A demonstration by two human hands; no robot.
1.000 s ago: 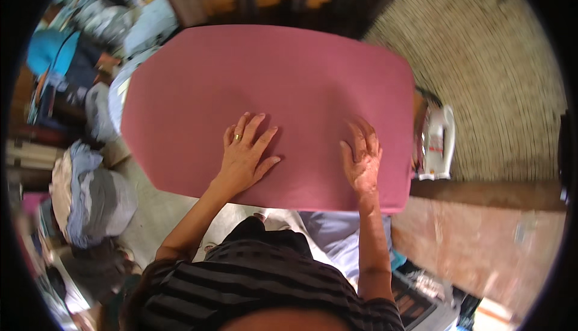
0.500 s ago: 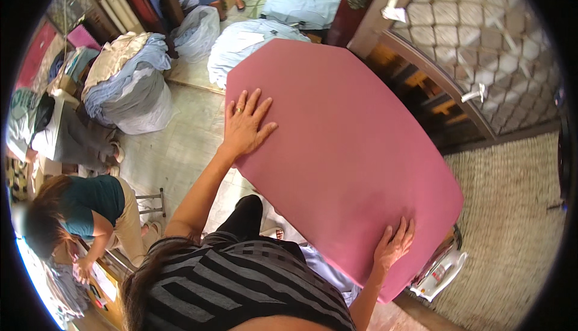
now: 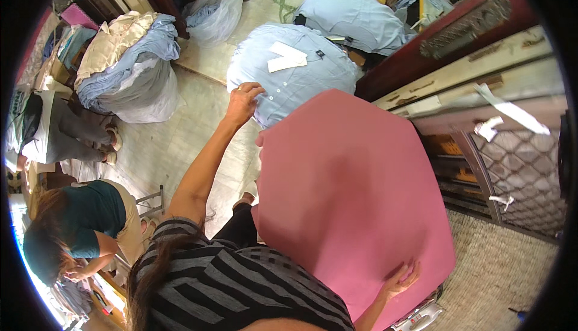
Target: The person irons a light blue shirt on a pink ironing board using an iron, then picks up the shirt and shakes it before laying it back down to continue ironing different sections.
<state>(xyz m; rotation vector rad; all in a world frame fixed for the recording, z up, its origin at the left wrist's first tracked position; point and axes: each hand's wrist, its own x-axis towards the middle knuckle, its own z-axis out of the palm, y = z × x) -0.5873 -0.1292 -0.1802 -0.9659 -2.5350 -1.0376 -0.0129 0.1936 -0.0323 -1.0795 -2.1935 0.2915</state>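
Observation:
In front of me is a wide board with angled corners (image 3: 349, 168), covered in smooth pink cloth. Beyond its far left corner lies a heap of light blue shirts (image 3: 307, 84), with buttons and white paper tags on top. My left hand (image 3: 242, 104), a ring on one finger, is at the heap's near left edge. Its fingers are bent and closed at the top shirt, fingertips partly hidden. My right hand (image 3: 401, 281) rests on the board's near right part, fingers apart, holding nothing. A white iron-like object (image 3: 421, 316) shows partly beyond the board's near right edge.
A second pile of blue garments (image 3: 355, 21) lies farther back. At left stands a bulging sack of clothes (image 3: 135, 78). A person in a dark green top (image 3: 90, 216) bends at lower left. A lattice gate (image 3: 521, 177) and woven mat (image 3: 494, 265) are at right.
My left hand has left the pink board and reached forward to the shirt heap. My right hand stays on the board. The view has shifted, bringing more of the shirts in.

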